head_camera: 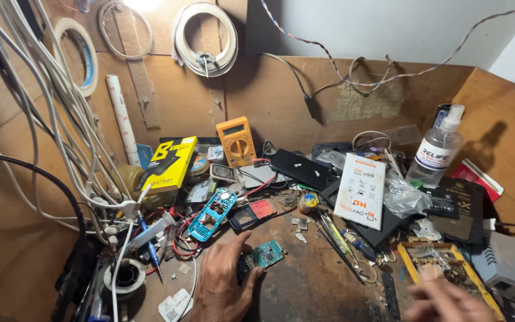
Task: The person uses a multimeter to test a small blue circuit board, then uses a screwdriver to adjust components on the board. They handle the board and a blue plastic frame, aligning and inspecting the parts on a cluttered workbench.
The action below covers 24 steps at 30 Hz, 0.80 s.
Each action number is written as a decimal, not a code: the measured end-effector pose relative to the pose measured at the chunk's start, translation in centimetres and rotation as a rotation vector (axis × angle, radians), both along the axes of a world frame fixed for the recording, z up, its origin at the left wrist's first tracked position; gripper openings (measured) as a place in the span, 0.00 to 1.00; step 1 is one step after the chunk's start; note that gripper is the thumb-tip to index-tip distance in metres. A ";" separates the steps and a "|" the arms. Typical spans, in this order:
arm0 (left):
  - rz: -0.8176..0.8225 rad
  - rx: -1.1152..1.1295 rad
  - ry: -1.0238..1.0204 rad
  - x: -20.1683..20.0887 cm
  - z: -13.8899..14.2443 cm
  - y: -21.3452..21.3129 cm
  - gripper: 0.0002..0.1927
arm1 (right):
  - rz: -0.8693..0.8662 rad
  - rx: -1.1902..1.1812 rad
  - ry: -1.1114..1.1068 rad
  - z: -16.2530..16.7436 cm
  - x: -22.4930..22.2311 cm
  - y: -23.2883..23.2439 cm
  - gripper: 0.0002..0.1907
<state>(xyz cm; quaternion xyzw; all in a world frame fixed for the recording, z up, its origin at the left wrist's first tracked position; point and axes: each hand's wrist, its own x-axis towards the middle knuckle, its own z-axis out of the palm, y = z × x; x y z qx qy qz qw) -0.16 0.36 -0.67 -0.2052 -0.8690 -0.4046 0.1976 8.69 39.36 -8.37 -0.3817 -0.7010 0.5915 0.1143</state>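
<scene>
Fingers of the left hand (225, 283) pinch a teal circuit board (262, 255) at its left edge.

One green circuit board (262, 255), one blue phone frame (212, 214), one orange multimeter (236, 141), one clear spray bottle (436, 154), one yellow battery box (170, 163), two tape rolls (77, 55) on the wall.

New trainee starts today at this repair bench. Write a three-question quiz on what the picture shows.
1. True or false: the left hand rests on the small green circuit board.
2. Which stands farthest right? A orange multimeter B clear plastic spray bottle C yellow battery box
3. Name what the blurred right hand hovers beside.

Key: 1 true; 2 B; 3 the yellow parts tray.
</scene>
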 end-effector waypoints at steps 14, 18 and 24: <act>0.014 0.023 0.150 -0.6 -7.3 1.1 0.43 | 0.296 0.057 0.250 2.9 -6.8 -15.4 0.14; 0.095 0.047 0.082 0.0 -9.8 3.0 0.38 | 0.310 0.059 0.235 0.1 -7.1 -14.5 0.13; 0.081 0.058 0.049 -1.4 -7.1 0.8 0.33 | 0.294 0.192 0.323 -0.6 -8.7 -16.5 0.11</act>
